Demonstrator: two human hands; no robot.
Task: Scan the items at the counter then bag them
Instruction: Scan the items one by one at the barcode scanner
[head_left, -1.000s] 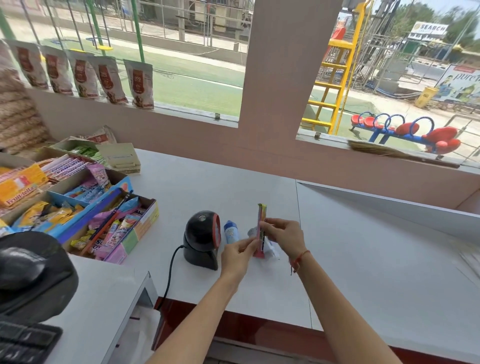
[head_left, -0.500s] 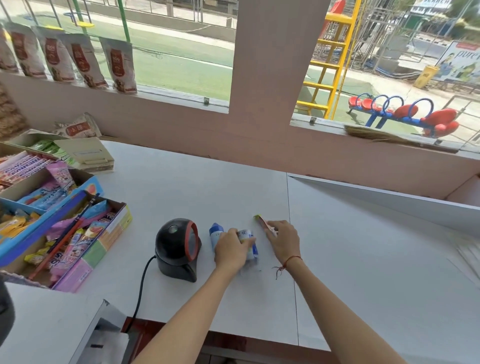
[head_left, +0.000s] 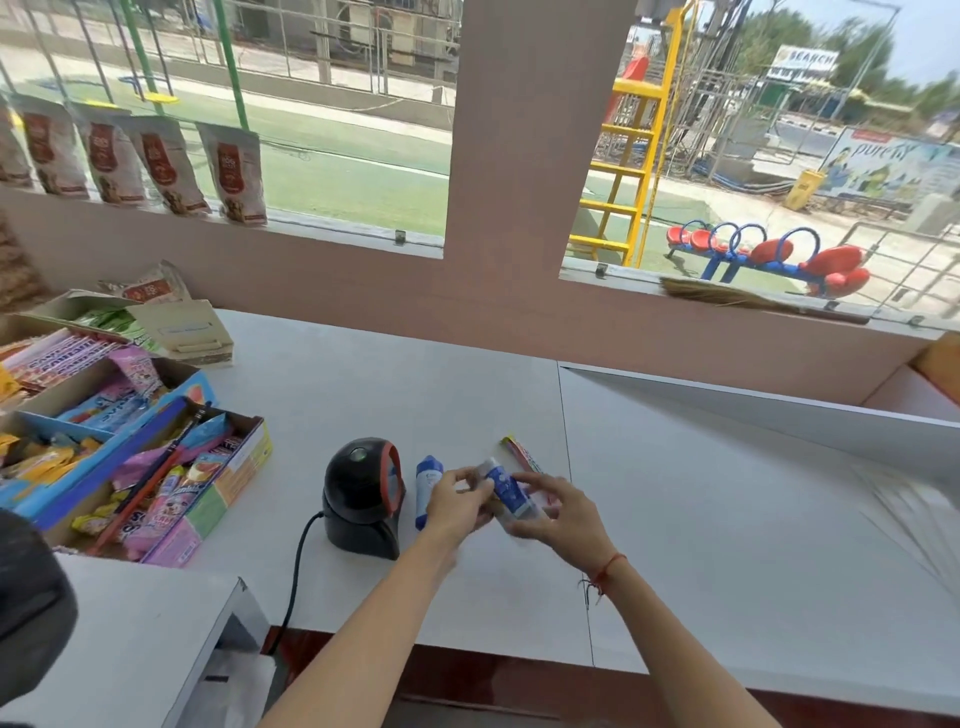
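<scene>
Our left hand (head_left: 457, 501) and right hand (head_left: 558, 512) pinch a small blue-and-white tube (head_left: 506, 488) beside the black dome scanner (head_left: 363, 496); our loose grip risks dropping it.

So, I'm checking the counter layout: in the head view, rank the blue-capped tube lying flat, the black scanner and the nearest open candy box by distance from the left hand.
1. Blue-capped tube, just left of the left hand.
2. Black scanner, further left.
3. Candy box, at the counter's far left.

Both arms fwd, left hand (head_left: 457, 506) & right hand (head_left: 558, 512) fingers curled, seemingly gripping.
</scene>
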